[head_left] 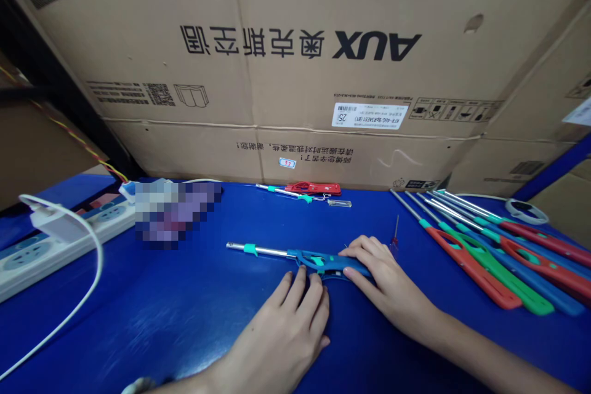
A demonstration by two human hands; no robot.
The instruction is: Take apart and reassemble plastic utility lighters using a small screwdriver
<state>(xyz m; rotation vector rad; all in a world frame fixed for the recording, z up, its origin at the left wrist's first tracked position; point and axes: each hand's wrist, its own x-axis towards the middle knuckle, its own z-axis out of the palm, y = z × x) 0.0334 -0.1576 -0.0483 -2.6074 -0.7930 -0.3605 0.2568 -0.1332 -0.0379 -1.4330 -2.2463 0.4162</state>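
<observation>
A blue long-barrel lighter (330, 261) lies across the middle of the blue table, its metal tube pointing left with a teal-green collar near the tip. The handle casing looks parted, and teal pieces show around the trigger opening. My right hand (381, 271) is closed on the rear of the handle, thumb on the near side and fingers over the top. My left hand (290, 320) presses its curled fingertips against the near edge by the trigger opening; its thumb is tucked below, apart from the lighter. The handle's end is hidden under my right hand.
A thin red-handled screwdriver (394, 243) is just beyond my right hand. An opened red lighter (314, 188) with loose inner parts lies at the back. Several coloured lighters (489, 271) fan out at right. A white power strip (69, 246) with cables is left; a cardboard sheet (286, 86) stands behind.
</observation>
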